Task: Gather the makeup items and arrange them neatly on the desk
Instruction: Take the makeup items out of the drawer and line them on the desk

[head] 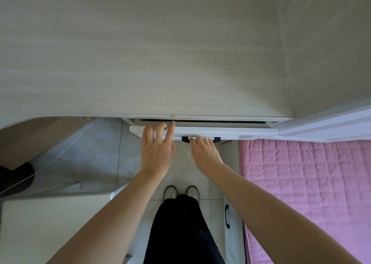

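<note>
The right hand [202, 149] hooks the dark handle [200, 139] of the barely open drawer [220, 132]; the left hand [156, 143] rests relaxed on its front. A straight, even pull suits; no makeup shows on the surface [140, 53].

Single head-worn view, wide-angle, looking steeply down and forward from above the standing person. The desk [140, 53] fills the upper half, its front edge crossing mid-frame; the drawer [220, 132] lies just below that edge. Both forearms enter from the bottom corners (straight lines bow toward the frame edges). The person's feet [181, 192] appear below centre, and a pink quilt [305, 193] occupies the lower right.
</note>
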Motion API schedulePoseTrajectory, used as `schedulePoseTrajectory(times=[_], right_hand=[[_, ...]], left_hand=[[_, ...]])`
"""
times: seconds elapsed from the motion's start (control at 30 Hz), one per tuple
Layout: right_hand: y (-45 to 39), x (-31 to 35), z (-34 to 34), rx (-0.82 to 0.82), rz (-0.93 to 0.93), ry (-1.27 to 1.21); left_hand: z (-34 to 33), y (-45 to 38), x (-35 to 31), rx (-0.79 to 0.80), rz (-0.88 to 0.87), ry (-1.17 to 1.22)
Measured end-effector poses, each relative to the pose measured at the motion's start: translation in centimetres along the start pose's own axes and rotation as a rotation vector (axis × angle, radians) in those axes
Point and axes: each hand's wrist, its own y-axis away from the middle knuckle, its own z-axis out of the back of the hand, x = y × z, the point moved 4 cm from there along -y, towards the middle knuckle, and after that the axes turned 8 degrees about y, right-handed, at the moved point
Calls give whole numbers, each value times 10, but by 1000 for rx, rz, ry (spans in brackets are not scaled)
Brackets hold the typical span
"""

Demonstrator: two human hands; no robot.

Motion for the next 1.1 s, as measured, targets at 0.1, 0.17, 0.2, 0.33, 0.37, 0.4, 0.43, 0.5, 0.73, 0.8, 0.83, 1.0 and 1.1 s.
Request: schedulePoseTrajectory(times=[0.1,0.17,0.2,0.33,0.37,0.4,0.43,0.5,0.73,0.8,0.83,1.0,1.1], right_hand=[[10,2,5,37,24,-42],[11,2,6,78,43,-59],[11,0,6,92,33,-54],[17,1,7,113,42,-61],[20,2,7,104,44,-66],[23,2,6,96,44,-72],[26,2,6,89,46,-76],[33,4,3,80,53,-89],[62,11,-10,73,65,-142],[69,13,-12,85,72,-159],[73,13,-13,90,75,-163],[90,18,-16,105,97,-199],[102,21,-19,95,134,-214]], left_hand=[[-2,-1,3,-24,-5,9],[-5,-2,4,11,-26,37],[-6,-2,5,30,-40,51],[-4,2,5,25,-62,86],[-4,4,5,25,-62,84],[-4,6,4,25,-64,79],[-4,8,4,22,-69,73],[-3,15,3,16,-76,63],[3,46,-3,4,-74,55],[5,54,-6,9,-66,51],[6,58,-7,11,-64,52],[8,76,-11,56,-48,42],[11,85,-13,74,-36,40]])
